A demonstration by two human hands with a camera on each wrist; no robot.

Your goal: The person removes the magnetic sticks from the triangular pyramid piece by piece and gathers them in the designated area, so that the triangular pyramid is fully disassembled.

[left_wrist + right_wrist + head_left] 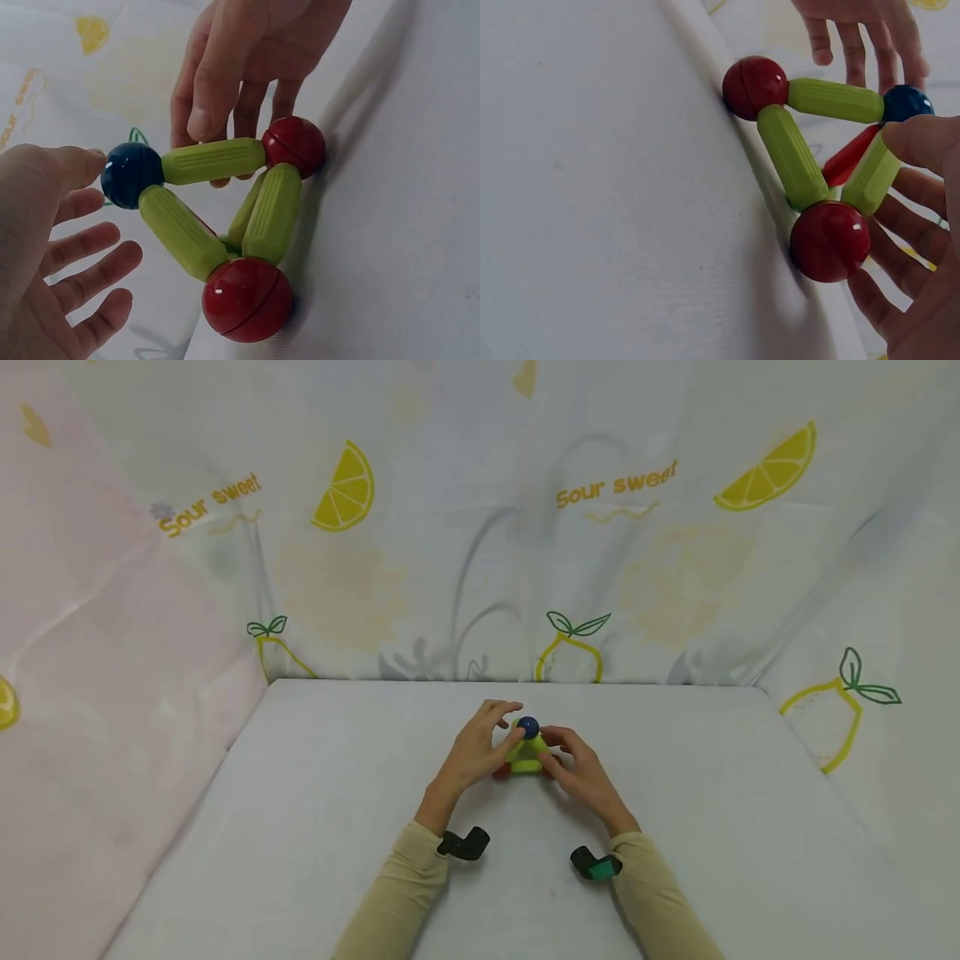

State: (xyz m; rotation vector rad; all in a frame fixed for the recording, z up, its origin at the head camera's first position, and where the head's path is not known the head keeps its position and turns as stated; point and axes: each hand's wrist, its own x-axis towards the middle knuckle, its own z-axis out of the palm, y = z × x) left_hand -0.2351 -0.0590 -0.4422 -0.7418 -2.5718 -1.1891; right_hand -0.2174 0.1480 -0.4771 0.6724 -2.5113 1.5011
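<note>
Nearest me, 2 beige sleeves point(397, 893) come in from approx. 7 & 5 o'clock, each w/ a dark wrist cam point(597, 864) at the cuff. L hand point(474, 747) is at 9 of the build point(537, 747), fingers loosely spread, thumb tip against the blue ball point(131, 176); no real grip that I can see. R hand point(581, 768), at 3–4, is part closed: thumb in front, fingers behind, lightly holding the R green rod point(214, 160); how firmly, can't tell.

The build, a ball-&-rod frame, stands upright on the white table point(300, 827), betw. both hands: blue ball at 12, red balls point(247, 300) at 8 & 4, L green rod point(182, 232) leaning up from 8, base rod point(527, 767) flat at 6. A red rod point(851, 156) slants behind; its lower end is hidden.

To do this bit well, IMO: steady the frame low w/ R, press the blue ball gently in line w/ the rods, no sideways tug, else a joint prob. pops. Check the rear joint too.

Containers: no box, tray or cup in view, so no contents to report. Beyond, at 12, hangs a cloth point(450, 568) w/ lemon slices point(348, 493) at 11 & 1 and "Sour sweet" lettering point(615, 485)
</note>
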